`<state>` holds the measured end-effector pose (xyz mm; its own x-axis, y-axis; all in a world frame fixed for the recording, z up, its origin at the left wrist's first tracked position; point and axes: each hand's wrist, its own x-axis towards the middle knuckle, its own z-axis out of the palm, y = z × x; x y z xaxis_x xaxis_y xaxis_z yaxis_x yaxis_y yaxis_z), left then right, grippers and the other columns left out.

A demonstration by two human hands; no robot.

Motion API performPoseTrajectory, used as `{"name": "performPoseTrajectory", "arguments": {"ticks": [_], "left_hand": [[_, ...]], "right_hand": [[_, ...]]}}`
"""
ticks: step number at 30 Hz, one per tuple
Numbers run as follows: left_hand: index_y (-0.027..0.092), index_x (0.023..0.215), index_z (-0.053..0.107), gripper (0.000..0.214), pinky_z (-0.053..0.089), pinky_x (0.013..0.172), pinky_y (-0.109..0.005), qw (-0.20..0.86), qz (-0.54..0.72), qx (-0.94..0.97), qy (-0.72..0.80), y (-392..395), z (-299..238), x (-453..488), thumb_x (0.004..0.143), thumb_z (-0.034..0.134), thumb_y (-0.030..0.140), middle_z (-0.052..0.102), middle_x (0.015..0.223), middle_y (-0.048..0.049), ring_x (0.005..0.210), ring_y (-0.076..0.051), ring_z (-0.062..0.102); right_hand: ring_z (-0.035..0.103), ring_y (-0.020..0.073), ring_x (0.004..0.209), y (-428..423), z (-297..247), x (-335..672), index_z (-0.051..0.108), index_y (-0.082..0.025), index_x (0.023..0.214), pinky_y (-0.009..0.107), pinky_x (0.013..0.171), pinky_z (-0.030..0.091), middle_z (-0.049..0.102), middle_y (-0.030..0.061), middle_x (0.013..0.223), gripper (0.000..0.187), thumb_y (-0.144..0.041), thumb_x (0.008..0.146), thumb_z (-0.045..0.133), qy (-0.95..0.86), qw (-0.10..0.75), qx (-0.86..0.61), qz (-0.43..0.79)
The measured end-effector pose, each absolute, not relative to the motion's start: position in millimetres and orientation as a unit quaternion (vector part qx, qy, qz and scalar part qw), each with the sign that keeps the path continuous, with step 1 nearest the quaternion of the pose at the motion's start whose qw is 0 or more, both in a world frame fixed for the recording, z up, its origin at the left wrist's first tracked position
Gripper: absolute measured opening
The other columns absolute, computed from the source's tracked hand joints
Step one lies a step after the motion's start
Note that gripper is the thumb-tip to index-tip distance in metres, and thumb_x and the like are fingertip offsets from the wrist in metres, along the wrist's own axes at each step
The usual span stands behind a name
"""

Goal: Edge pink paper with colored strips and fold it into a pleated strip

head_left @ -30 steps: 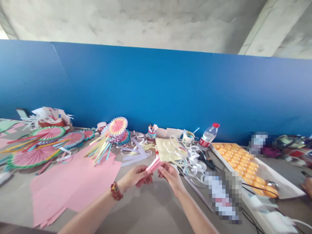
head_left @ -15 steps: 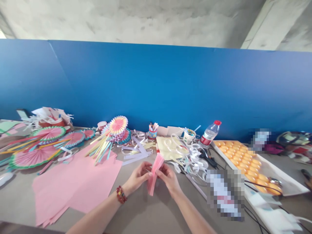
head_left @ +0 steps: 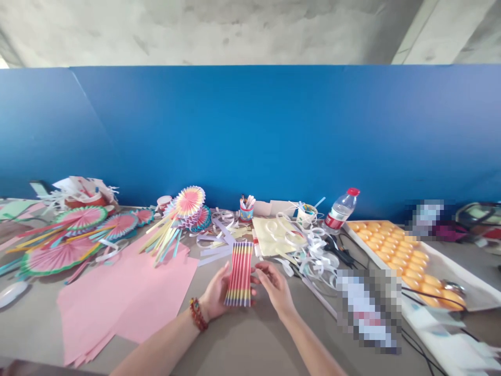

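A pleated strip of paper (head_left: 240, 274), pink in the middle with yellow and purple bands at both ends, stands partly spread above the table. My left hand (head_left: 216, 293) supports it from behind and the left side, its fingertips showing past the right edge. Close to that right edge is my right hand (head_left: 276, 290), thumb and fingertips pinched together; whether they grip the paper's edge is hard to make out. Several pink paper sheets (head_left: 129, 292) lie left of my hands. Finished pleated paper rosettes (head_left: 190, 201) with strip tails rest behind them.
Curled white paper strips (head_left: 319, 256) and a yellow sheet (head_left: 270, 235) lie beyond my right hand. A plastic bottle (head_left: 341, 211), a pen cup (head_left: 246, 211) and a tray of orange domes (head_left: 403, 256) stand farther back. Black cables (head_left: 418, 292) run along the right.
The pleated paper was squeezed narrow with its plain pink side showing; now it is turned and fanned wider, with banded ends visible. My left hand has moved behind it, my right slightly outward.
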<state>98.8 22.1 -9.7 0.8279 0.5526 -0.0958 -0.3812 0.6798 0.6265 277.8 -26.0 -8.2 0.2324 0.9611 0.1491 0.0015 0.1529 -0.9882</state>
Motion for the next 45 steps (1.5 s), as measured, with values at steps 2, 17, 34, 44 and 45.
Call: {"name": "performPoseTrajectory", "arguments": {"ticks": [2, 17, 34, 44, 45], "left_hand": [[0.012, 0.120, 0.062, 0.058, 0.049, 0.092, -0.049, 0.905, 0.246, 0.311, 0.153, 21, -13, 97, 0.085, 0.058, 0.057, 0.067, 0.116, -0.0176, 0.105, -0.033, 0.065], [0.015, 0.101, 0.070, 0.036, 0.052, 0.072, -0.029, 0.830, 0.313, 0.341, 0.312, 23, -20, 99, 0.077, 0.076, 0.040, 0.074, 0.094, -0.0091, 0.081, -0.021, 0.069], [0.017, 0.107, 0.068, 0.045, 0.052, 0.078, -0.030, 0.738, 0.366, 0.451, 0.343, 35, -6, 91, 0.074, 0.079, 0.045, 0.070, 0.098, -0.0066, 0.091, -0.021, 0.064], [0.014, 0.085, 0.069, 0.037, 0.046, 0.062, -0.022, 0.756, 0.333, 0.440, 0.352, 36, -12, 91, 0.068, 0.083, 0.044, 0.068, 0.076, -0.0006, 0.064, -0.012, 0.059], [0.014, 0.084, 0.069, 0.038, 0.046, 0.061, -0.022, 0.756, 0.337, 0.436, 0.353, 36, -12, 90, 0.066, 0.084, 0.044, 0.067, 0.075, -0.0001, 0.063, -0.012, 0.058]], "right_hand": [[0.064, 0.0208, 0.077, -27, -5, 276, 0.066, -0.019, 0.093, 0.030, 0.069, 0.053, 0.066, 0.0047, 0.086, 0.039, -0.056, 0.083, 0.065, -0.479, 0.585, -0.497, 0.426], [0.063, 0.0226, 0.080, -25, -8, 282, 0.069, -0.019, 0.083, 0.035, 0.077, 0.052, 0.069, 0.0054, 0.086, 0.037, -0.056, 0.078, 0.070, -0.435, 0.571, -0.492, 0.492], [0.059, 0.0180, 0.069, -26, -7, 286, 0.071, -0.019, 0.084, 0.028, 0.063, 0.048, 0.067, 0.0026, 0.077, 0.032, -0.051, 0.079, 0.071, -0.458, 0.539, -0.493, 0.507], [0.061, 0.0210, 0.077, -25, -12, 288, 0.072, -0.019, 0.088, 0.030, 0.071, 0.049, 0.069, 0.0041, 0.083, 0.032, -0.050, 0.082, 0.069, -0.473, 0.539, -0.486, 0.500], [0.062, 0.0213, 0.078, -24, -12, 289, 0.072, -0.020, 0.088, 0.030, 0.071, 0.049, 0.069, 0.0042, 0.083, 0.032, -0.051, 0.082, 0.069, -0.471, 0.541, -0.488, 0.497]]}}
